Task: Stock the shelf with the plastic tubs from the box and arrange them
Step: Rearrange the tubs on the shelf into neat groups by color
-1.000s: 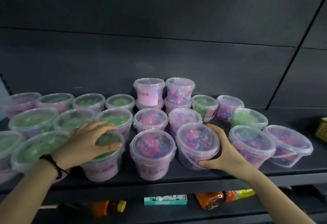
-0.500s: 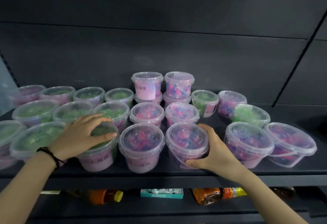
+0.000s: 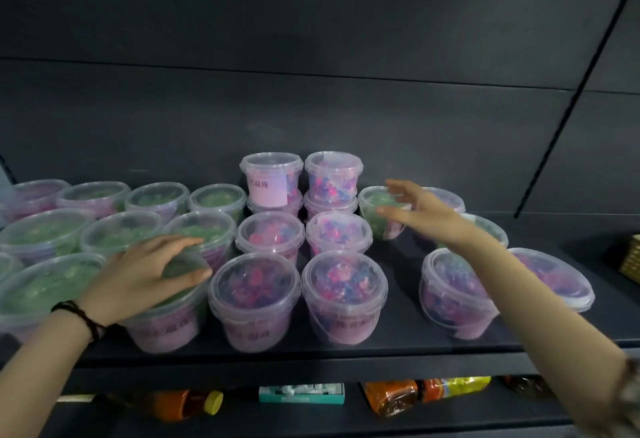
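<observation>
Several clear plastic tubs with lids stand in rows on a dark shelf (image 3: 398, 344). Green-filled ones fill the left side, pink-and-blue ones the middle and right. My left hand (image 3: 145, 275) lies on the lid of a front green tub (image 3: 166, 327), fingers curved over its top. My right hand (image 3: 422, 212) is stretched out with straight fingers over a small green tub (image 3: 375, 211) in the back row, at most touching it. The front pink tub (image 3: 344, 302) stands free beside another pink tub (image 3: 254, 302). Two pink tubs (image 3: 272, 178) are stacked at the back.
A tilted tub (image 3: 457, 295) and a leaning one (image 3: 550, 278) sit at the front right, with a bare gap of shelf left of them. A woven basket (image 3: 630, 261) is at the far right. Bottles (image 3: 391, 398) and a teal box (image 3: 301, 394) lie on the shelf below.
My right hand let go of the front pink tub, which now stands upright in line, and moved back and up to the small green tub. My left hand stayed on its tub.
</observation>
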{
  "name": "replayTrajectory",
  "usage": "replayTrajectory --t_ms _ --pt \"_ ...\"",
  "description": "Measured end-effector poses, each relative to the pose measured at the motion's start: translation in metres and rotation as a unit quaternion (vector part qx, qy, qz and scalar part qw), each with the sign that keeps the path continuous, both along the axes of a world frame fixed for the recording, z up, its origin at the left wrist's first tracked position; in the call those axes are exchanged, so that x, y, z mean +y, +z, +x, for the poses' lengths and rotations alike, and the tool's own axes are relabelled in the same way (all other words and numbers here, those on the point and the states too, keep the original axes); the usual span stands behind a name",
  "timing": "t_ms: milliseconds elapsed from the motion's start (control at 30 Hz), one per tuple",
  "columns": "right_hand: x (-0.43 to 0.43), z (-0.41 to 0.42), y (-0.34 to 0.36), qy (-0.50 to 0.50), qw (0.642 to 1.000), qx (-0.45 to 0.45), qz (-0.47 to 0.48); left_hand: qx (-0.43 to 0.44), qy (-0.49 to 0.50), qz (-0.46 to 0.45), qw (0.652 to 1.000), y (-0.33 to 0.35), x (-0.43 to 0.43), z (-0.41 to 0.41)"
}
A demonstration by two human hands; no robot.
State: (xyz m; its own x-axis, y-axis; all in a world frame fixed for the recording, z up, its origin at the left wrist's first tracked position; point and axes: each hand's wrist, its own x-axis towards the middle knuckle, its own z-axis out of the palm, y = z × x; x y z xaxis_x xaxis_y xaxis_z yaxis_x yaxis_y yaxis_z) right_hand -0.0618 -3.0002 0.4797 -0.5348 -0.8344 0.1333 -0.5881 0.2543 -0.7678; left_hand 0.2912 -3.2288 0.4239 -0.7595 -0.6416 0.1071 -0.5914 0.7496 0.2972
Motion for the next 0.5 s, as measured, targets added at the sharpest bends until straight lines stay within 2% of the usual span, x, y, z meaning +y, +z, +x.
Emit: replayTrajectory --t_ms 100,233,400,500 --pt "-0.041 -0.050 -0.004 -0.039 0.991 0.080 0.098 -0.031 0.019 -0.012 0.999 -0.002 0.001 -0.002" --pt "-0.068 -0.074 -0.024 -0.032 0.958 0.166 0.230 -0.023 0.030 -0.006 0.999 -0.003 0.002 -0.001" --pt "-0.077 -0.080 -0.031 -0.034 0.923 0.263 0.280 -0.020 0.038 0.005 0.999 -0.003 0.003 -0.001" --pt "-0.065 -0.072 -0.020 -0.022 0.937 0.224 0.269 -0.019 0.038 0.006 0.999 -0.005 0.000 -0.001"
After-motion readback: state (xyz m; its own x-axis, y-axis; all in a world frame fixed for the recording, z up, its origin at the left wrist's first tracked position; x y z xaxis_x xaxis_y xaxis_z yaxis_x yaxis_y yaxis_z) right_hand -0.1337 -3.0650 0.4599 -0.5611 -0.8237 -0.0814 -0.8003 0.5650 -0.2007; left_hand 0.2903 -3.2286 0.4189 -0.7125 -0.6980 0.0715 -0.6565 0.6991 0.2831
